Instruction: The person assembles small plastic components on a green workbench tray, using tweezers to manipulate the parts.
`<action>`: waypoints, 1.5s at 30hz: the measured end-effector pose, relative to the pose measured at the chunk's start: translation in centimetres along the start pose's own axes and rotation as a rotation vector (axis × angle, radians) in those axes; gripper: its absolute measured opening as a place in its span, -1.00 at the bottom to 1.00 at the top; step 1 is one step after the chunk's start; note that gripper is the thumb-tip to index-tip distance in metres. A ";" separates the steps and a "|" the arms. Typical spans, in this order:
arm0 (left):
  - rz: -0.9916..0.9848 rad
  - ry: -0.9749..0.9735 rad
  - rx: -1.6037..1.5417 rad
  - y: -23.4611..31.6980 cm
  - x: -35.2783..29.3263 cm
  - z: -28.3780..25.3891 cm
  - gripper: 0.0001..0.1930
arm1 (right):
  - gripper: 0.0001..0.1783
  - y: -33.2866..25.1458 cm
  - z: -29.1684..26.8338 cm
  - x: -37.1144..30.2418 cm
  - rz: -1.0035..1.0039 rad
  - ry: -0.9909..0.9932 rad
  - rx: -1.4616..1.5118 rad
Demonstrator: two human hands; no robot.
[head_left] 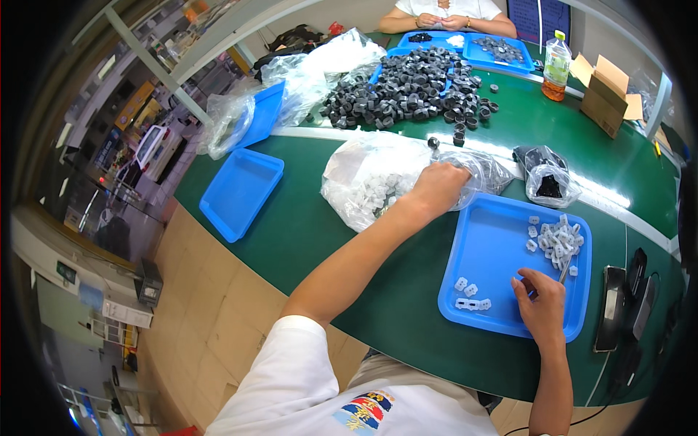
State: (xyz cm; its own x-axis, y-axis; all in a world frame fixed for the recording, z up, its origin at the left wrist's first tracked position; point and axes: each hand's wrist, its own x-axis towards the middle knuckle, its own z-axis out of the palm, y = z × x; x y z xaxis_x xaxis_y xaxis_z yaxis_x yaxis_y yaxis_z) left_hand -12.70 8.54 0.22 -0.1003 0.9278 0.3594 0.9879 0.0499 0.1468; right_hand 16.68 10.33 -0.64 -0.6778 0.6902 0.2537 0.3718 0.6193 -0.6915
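My left hand (442, 185) reaches to the mouth of a clear plastic bag (488, 171) with grey contents. Its fingers curl there, and whatever they hold is hidden. Over the blue tray (476, 218), my right hand (542, 298) is closed on a pair of thin metal tweezers (564, 272), which point toward a heap of small whitish plastic parts (558, 241). A few more such parts (472, 304) lie at the tray's lower left, some side by side in a row. Beside my left forearm rests a larger clear bag (345, 174) of white parts.
Left stands another blue tray (242, 192). A big heap of black round caps (407, 87) covers the far side. At right are a bag with black pieces (549, 182), a cardboard box (609, 94), a bottle (556, 65) and dark devices (611, 309). Opposite sits a person (451, 18).
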 end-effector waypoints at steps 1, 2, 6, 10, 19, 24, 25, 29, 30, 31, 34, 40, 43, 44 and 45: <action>-0.005 0.003 0.004 0.0 -0.3 -0.3 -0.87 | -0.82 0.1 0.0 0.0 -0.025 0.005 -0.017; -0.041 0.067 -0.083 -0.1 -0.8 -0.7 -0.87 | -0.82 0.1 0.0 0.1 -0.050 0.010 -0.034; -0.301 0.217 -0.624 2.3 -3.6 -3.5 -0.87 | -0.78 -0.1 0.0 -0.1 -0.041 0.013 -0.020; -0.323 -0.094 -1.213 7.3 -6.7 -4.0 -0.89 | -0.68 -2.3 -0.5 -0.2 -0.049 0.059 0.269; -0.324 -0.543 -1.851 11.9 -7.5 -2.4 -0.42 | -0.73 -0.5 -0.6 -1.0 -0.218 0.023 0.658; -0.395 -0.626 -1.979 13.2 -7.5 -2.0 -0.42 | -0.85 -0.5 -0.8 -1.9 -0.053 -0.008 0.907; -0.417 -0.632 -2.005 13.2 -7.5 -1.7 -0.44 | -0.90 -0.8 -0.7 -1.9 -0.031 0.025 0.931; -0.415 -0.565 -1.792 12.7 -7.2 -2.1 -0.52 | -0.93 -0.7 0.0 -1.8 0.080 0.088 0.991; -0.322 -0.512 -1.652 11.7 -7.3 -2.2 -0.58 | -0.89 -1.1 -0.3 -1.3 0.115 0.104 0.956; -0.371 -0.444 -1.603 11.1 -7.2 -3.0 -0.61 | -0.87 -1.0 -0.4 -0.8 0.131 0.121 0.941; -0.291 -0.177 -1.181 9.0 -7.5 -3.0 -0.69 | -0.85 -0.9 -0.8 -0.1 0.292 0.094 1.090; 0.180 -0.242 -0.444 9.3 -7.7 -3.6 -0.66 | -0.86 -0.6 -1.2 0.3 0.354 -0.225 0.864; 0.224 -0.339 -0.330 9.9 -8.0 -3.8 -0.63 | -0.85 -0.2 -0.8 0.0 0.303 -0.261 0.773; 0.235 -0.377 -0.284 10.1 -7.9 -4.0 -0.63 | -0.85 0.0 -0.7 -0.1 0.252 -0.227 0.763; 0.240 -0.418 -0.234 10.2 -8.1 -4.2 -0.63 | -0.85 0.0 -0.5 -0.2 0.254 -0.227 0.762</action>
State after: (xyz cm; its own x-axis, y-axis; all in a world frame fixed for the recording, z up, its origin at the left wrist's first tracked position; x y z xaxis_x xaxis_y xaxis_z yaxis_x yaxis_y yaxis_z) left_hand -2.36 -0.02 2.71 0.2279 0.9735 0.0177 0.9198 -0.2212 0.3242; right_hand 17.18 10.41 -0.35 -0.7728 0.6320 -0.0574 0.0543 -0.0242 -0.9982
